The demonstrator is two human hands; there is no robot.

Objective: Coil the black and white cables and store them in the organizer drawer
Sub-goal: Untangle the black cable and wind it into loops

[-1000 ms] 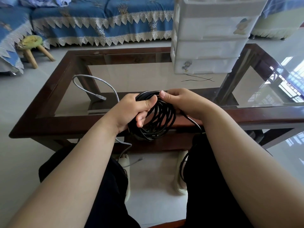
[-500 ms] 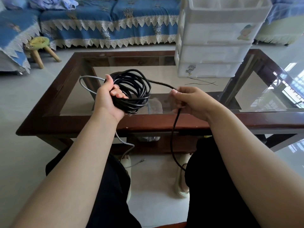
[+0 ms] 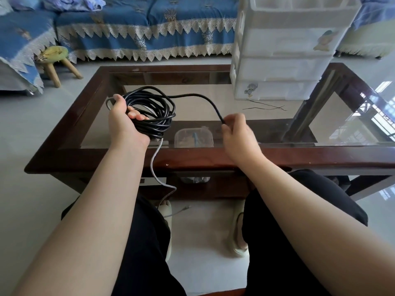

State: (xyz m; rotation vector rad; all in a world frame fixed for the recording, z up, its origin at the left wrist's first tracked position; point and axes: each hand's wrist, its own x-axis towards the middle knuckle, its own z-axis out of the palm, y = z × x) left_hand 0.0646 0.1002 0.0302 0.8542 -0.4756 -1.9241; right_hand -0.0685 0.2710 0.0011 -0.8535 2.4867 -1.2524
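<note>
My left hand (image 3: 125,124) grips a thick coil of black cable (image 3: 157,116) above the glass table's near left part. One loose strand arcs from the coil to the right, where my right hand (image 3: 237,133) pinches it near its end. The white cable (image 3: 154,161) hangs from under my left hand over the table's front edge down to the floor between my legs. The white organizer (image 3: 284,50), a stack of drawers, stands at the table's far right; all its drawers look closed.
The glass-topped table has a dark wooden frame (image 3: 213,159). A clear plastic box (image 3: 193,138) shows below the glass. Thin black ties (image 3: 265,106) lie by the organizer. A small stool (image 3: 55,58) and a blue sofa (image 3: 145,24) stand beyond.
The coil rose from my lap to above the table in my left hand. My right hand slid along the loose strand, which no longer hangs to the floor.
</note>
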